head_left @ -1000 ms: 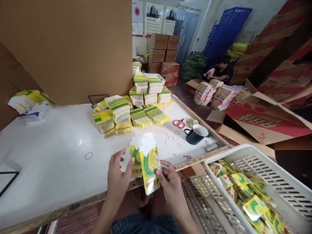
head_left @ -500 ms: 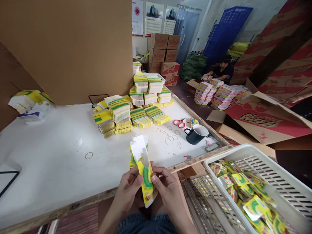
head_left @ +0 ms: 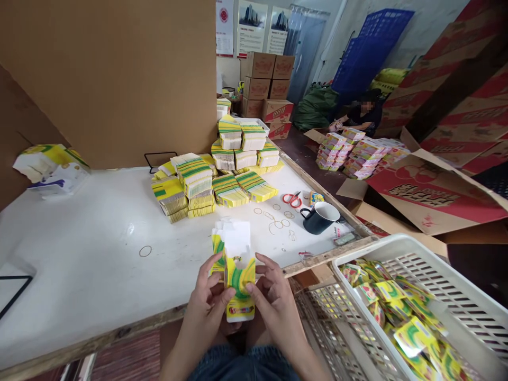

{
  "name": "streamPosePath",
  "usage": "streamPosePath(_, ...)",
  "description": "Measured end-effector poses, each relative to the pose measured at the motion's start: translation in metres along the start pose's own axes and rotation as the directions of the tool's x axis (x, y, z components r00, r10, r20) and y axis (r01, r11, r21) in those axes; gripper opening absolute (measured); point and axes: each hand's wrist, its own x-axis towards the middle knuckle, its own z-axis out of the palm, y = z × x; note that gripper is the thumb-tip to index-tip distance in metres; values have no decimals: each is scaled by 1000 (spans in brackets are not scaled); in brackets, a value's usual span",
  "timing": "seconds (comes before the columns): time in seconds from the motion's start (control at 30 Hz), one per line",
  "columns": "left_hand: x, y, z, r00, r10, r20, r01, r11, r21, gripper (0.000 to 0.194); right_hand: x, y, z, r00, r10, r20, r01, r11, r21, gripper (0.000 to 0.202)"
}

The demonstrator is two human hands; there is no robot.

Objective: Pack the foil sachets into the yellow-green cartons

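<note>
A yellow and green carton with a raised white flap stands upright between my hands at the table's front edge. My left hand grips its left side, the thumb on the front face. On the right side my right hand pinches it, thumb also on the front. Behind it, partly hidden, more yellow cartons lie on the white table. Farther back are bundled stacks of flat cartons.
Red-handled scissors, rubber bands and a dark mug are on the table's right. A white basket of filled yellow packs stands at the right. A person sits beyond, near pink boxes.
The carton in my hands has turned to face me and opened wider, its white flap now upright. My hands have moved slightly apart. The far person's arms have shifted.
</note>
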Motion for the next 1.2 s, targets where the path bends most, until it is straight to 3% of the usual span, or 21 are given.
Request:
streamPosePath(0.07, -4, 3, -7, 992, -25, 124, 28, 999, -28, 67, 2, -5, -7, 994, -28, 108, 24, 999, 39, 46)
streamPosePath(0.2, -8, 7, -17, 943, -102, 316, 131, 989, -71, 56, 6, -15, -20, 956, -79, 281, 101, 993, -64, 17)
streamPosePath(0.3, -11, 11, -18, 905, -141, 402, 177, 983, -53, 59, 8, -21, -26, 930, -76, 360, 132, 982, -134, 24)
streamPosePath(0.4, -13, 12, -15, 887, -135, 441, 167, 985, -35, 47, 8, -23, -26, 914, -81, 398, 153, 977, -151, 28)
streamPosePath(0.5, -15, 11, -13, 892, -111, 439, 152, 987, -59, 33, 7, -21, -24, 938, -101, 332, 160, 975, -155, 24)
streamPosePath(0.57, -15, 9, -12, 893, -109, 436, 160, 984, -80, 33, 7, -20, -23, 961, -98, 258, 140, 979, -147, 20)
streamPosePath(0.7, -16, 7, -7, 913, -129, 387, 196, 971, -140, 79, 8, -19, -20, 964, -84, 252, 126, 980, -156, 25)
streamPosePath(0.77, -16, 6, -5, 919, -148, 364, 213, 966, -145, 91, 7, -18, -19, 971, -71, 227, 99, 989, -112, 20)
streamPosePath(0.87, -15, 4, -4, 926, -147, 347, 211, 966, -152, 72, 7, -14, -18, 984, -56, 169, 60, 998, -17, 28)
streamPosePath(1.03, -12, 0, -5, 958, -72, 278, 88, 995, -49, 45, 12, -18, -28, 955, -200, 218, 238, 958, -163, 46)
streamPosePath(1.2, -13, -4, -3, 973, -21, 229, 3, 997, 82, 44, 11, -26, -29, 950, 61, 305, 21, 965, -261, 32)
